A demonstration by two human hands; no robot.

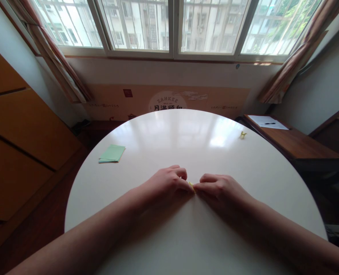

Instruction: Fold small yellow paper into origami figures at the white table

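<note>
Both my hands meet near the middle of the white round table (169,236). Between their fingertips is a small piece of folded yellow paper (191,185), mostly covered by the fingers. My left hand (172,179) pinches it from the left, with thumb and fingers closed. From the other side my right hand (215,186) grips it with its fingers pressed together. The paper's exact shape is hidden.
A stack of green paper sheets (112,153) lies at the table's left. Near the far right edge stands a small folded yellow paper figure (243,135). Beyond it, a wooden side table (309,145) holds white paper (265,121) and a pen (269,123).
</note>
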